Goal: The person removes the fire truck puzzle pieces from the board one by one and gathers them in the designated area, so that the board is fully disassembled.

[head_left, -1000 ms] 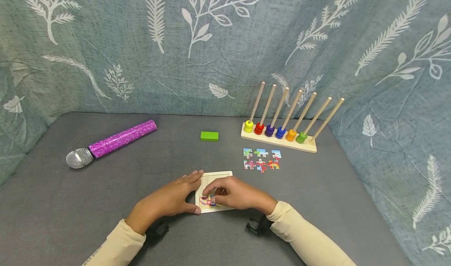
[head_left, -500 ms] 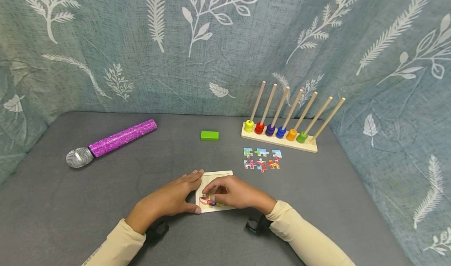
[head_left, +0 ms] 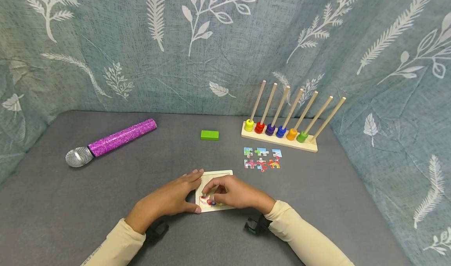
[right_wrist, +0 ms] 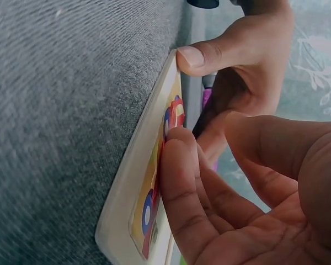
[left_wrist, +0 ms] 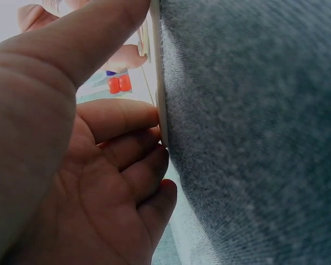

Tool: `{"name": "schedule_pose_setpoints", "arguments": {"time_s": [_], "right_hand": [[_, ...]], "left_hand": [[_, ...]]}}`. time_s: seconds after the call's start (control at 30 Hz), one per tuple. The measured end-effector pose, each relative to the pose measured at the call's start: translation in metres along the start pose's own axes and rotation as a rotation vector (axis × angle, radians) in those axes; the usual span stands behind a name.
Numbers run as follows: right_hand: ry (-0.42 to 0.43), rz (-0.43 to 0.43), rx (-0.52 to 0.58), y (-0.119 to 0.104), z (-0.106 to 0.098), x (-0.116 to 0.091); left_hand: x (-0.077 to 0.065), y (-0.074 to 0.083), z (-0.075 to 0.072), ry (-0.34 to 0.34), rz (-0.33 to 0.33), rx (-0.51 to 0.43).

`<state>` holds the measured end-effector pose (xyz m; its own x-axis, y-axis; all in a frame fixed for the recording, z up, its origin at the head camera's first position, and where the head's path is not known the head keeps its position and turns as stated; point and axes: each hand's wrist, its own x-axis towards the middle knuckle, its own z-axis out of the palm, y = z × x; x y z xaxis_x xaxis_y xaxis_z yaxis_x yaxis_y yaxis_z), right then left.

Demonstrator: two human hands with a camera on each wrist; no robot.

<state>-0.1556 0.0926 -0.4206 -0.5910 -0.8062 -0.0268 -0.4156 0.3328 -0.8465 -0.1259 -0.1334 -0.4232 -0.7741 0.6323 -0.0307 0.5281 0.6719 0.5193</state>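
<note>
A shallow wooden puzzle tray [head_left: 217, 173] lies in front of me, a few colourful joined jigsaw pieces [right_wrist: 149, 212] in its near left part. My left hand [head_left: 172, 195] rests along the tray's left edge, thumb at the near corner and fingers toward the far corner. In the left wrist view its fingertips [left_wrist: 151, 117] meet the tray's edge. My right hand [head_left: 230, 192] bends over the tray and pinches at a red jigsaw piece [right_wrist: 177, 110] low in it. Much of the tray's right side is hidden by this hand.
Several loose jigsaw pieces [head_left: 262, 164] lie in two rows right of the tray. Behind them stands a wooden peg rack [head_left: 278, 139] with coloured beads. A green block [head_left: 209, 135] is at the back middle, and a purple glitter microphone [head_left: 121, 137] lies at left.
My right thumb and fingertips have shifted slightly over the pieces in the tray, and the piece beneath them shows at a different angle. The left hand has stayed in place.
</note>
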Motion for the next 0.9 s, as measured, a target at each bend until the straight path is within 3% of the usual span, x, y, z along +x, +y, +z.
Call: {"name": "schedule_pose_setpoints", "arguments": {"time_s": [0.27,0.57,0.9], "right_hand": [[0.037,-0.046,-0.041,-0.001,0.003,0.0],[0.071,-0.167,-0.128,0.0,0.007,0.005],[0.022,-0.098,-0.042,-0.002,0.011,0.005]], "left_hand": [[0.0,0.001,0.0,-0.005,-0.009,-0.004],[0.0,0.001,-0.001,0.0,-0.004,0.004],[0.001,0.0,0.0,0.016,0.017,0.004]]}}
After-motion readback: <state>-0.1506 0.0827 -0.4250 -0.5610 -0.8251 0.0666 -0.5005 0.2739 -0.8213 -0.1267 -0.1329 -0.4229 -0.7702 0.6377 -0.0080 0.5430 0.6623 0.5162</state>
